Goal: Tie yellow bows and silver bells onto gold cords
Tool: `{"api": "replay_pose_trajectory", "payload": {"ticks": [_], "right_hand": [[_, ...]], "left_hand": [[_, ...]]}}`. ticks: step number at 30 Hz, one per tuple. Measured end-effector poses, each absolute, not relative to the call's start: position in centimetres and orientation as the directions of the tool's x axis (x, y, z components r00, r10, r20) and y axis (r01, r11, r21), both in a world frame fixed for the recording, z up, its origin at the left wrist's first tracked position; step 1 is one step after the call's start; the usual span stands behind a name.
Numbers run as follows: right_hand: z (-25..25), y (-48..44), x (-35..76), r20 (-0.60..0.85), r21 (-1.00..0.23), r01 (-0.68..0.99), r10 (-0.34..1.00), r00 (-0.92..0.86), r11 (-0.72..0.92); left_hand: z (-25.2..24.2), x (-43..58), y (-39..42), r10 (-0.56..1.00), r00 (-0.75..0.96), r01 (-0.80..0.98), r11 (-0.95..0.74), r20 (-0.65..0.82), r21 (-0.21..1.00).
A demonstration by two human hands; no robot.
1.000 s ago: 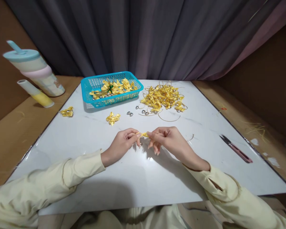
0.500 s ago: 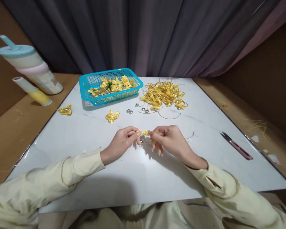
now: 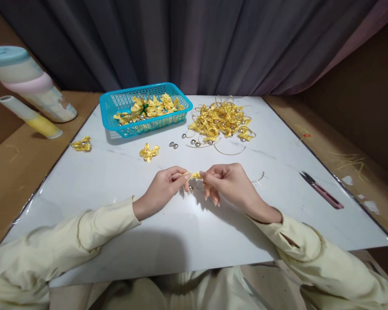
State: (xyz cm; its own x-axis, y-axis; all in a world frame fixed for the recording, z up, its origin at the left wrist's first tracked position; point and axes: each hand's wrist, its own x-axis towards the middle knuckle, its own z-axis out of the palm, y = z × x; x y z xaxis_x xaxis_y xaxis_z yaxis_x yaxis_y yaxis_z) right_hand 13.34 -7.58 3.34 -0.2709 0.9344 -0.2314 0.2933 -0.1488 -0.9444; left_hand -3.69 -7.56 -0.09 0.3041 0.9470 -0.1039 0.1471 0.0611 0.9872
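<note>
Between my two hands, just above the white tabletop, is a small yellow ribbon piece (image 3: 196, 175). My left hand (image 3: 166, 185) pinches its left end between thumb and forefinger. The other end is pinched by my right hand (image 3: 234, 185), whose lower fingers hang bent beneath. A silver bead (image 3: 190, 188) shows just under the left fingertips; whether it is attached to the ribbon I cannot tell. Beyond the hands lie a yellow ribbon flower (image 3: 149, 152) and several loose silver beads (image 3: 173, 145). A thin gold cord (image 3: 258, 177) pokes out past my right hand.
A blue basket (image 3: 106, 122) of yellow flowers stands at the back. Right of it is a heap of flowers (image 3: 221, 118) with cords and beads. Pink-handled thread snips (image 3: 323, 191) lie on the right. A tumbler (image 3: 35, 84) and a yellow-white tube (image 3: 30, 117) are at the left.
The view has shifted slightly, so the table things sit a little higher and further left. Both hands keep their pinch on the yellow ribbon, almost unmoved.
</note>
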Motion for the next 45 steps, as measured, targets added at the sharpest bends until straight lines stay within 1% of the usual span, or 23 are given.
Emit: {"api": "replay_pose_trajectory", "payload": {"ticks": [11,14,18,21,23,25,28,32,35,41,45], "right_hand": [[3.4,-7.7,13.2,-0.207,-0.934,0.337,0.948,-0.244,-0.117],[3.3,-7.9,13.2,-0.134,-0.915,0.402,0.961,-0.243,-0.026],[2.8,-8.1,13.1,0.048,-0.851,0.495,0.964,-0.261,0.177],[2.1,-8.1,13.2,0.243,-0.738,0.575,0.934,-0.262,0.354],[1.3,-7.9,13.1,0.394,-0.603,0.647,0.879,-0.267,0.467],[0.6,-7.8,13.0,0.519,-0.451,0.71,0.806,-0.284,0.541],[-0.2,-7.8,12.9,0.626,-0.254,0.758,0.699,-0.344,0.601],[-0.6,-8.1,12.7,0.676,-0.071,0.75,0.585,-0.449,0.658],[-0.7,-8.2,12.8,0.697,0.026,0.732,0.513,-0.502,0.681],[-1.3,-8.0,12.9,0.713,0.143,0.713,0.428,-0.555,0.686],[-1.3,-8.0,12.8,0.709,0.184,0.703,0.403,-0.579,0.687]], "left_hand": [[-0.2,-3.7,-7.6,0.947,0.305,0.154,0.053,-0.098,0.987],[-0.3,-3.7,-7.5,0.947,0.307,0.154,0.046,-0.092,0.987],[-0.3,-3.8,-7.5,0.947,0.309,0.149,0.046,-0.091,0.988],[-0.1,-3.8,-7.5,0.944,0.315,0.153,0.052,-0.098,0.987],[0.1,-3.8,-7.6,0.942,0.319,0.159,0.053,-0.102,0.986],[0.2,-3.7,-7.6,0.941,0.321,0.165,0.054,-0.105,0.985],[0.1,-3.7,-7.6,0.939,0.329,0.159,0.054,-0.105,0.986],[0.0,-3.7,-7.5,0.935,0.34,0.121,0.064,-0.101,0.991],[-0.2,-3.8,-7.3,0.936,0.333,0.078,0.095,-0.116,0.992],[-0.7,-3.9,-7.1,0.93,0.331,0.006,0.171,-0.163,0.985],[-0.7,-3.9,-7.1,0.927,0.334,-0.011,0.187,-0.173,0.982]]}}
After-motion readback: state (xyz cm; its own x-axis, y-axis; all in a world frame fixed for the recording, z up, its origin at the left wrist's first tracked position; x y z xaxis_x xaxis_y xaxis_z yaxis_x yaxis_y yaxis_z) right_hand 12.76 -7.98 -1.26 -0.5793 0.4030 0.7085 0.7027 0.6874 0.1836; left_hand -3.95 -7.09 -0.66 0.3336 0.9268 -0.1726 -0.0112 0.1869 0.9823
